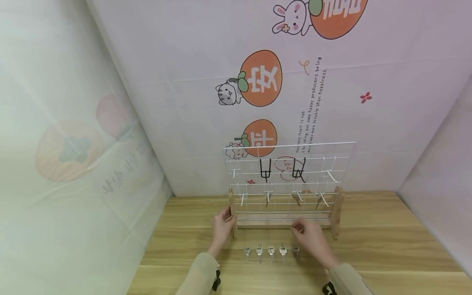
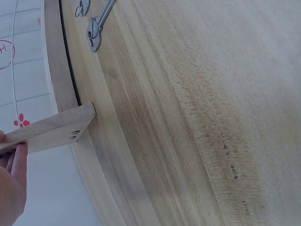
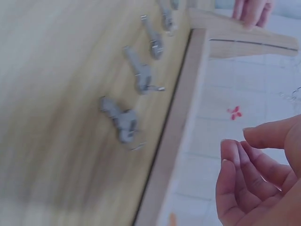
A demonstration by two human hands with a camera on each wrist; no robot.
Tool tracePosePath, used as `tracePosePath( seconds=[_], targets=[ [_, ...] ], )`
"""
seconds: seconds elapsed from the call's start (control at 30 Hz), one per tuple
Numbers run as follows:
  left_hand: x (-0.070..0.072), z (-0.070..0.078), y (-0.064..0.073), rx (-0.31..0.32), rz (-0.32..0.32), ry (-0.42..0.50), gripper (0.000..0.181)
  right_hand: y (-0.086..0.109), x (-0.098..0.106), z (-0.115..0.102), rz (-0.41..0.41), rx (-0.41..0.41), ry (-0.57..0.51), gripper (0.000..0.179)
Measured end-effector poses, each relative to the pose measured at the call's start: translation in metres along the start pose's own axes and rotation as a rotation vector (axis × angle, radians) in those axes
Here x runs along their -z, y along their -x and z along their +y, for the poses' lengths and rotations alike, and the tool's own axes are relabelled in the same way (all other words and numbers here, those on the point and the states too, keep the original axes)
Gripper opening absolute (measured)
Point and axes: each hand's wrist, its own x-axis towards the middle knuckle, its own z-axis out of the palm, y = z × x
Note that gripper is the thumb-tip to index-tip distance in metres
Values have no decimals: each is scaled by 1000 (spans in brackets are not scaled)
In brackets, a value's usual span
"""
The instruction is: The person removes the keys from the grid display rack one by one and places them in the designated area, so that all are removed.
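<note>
Wood post point(image 2: 51, 129) gripped by L fingers point(image 2: 19, 162), pt. cropped; R fingers point(image 3: 256, 181) curled, tips v. close.

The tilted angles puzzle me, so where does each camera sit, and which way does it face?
Head: worn on the head, facing forward and down at a white wire rack and a row of silvery metal keys; left hand, right hand and beige sleeves show.
Left wrist: worn there, facing the rack's pale wooden leg; the left hand grips it.
Right wrist: worn there, facing the loosely curled right hand and the keys; the left hand shows beyond.
Both wrist views share that leg and some keys.
</note>
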Motion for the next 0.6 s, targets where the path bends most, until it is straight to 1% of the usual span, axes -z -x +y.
tracePosePath(
  seconds=[0.17, 0.3, 0.5, 0.6],
  targets=[
    [0, -1, -1, 20, 3, 21, 37, -10, 4, -19, 54, 45, -51, 9],
    [0, -1, -2, 28, 5, 35, 38, -16, 5, -34, 90, 57, -94, 11],
    [0, -1, -1, 33, 2, 25, 38, -26, -1, -49, 146, 74, -125, 9],
    [0, 0, -1, 32, 1, 32, 38, -31, -4, -56, 164, 87, -159, 11]
  ],
)
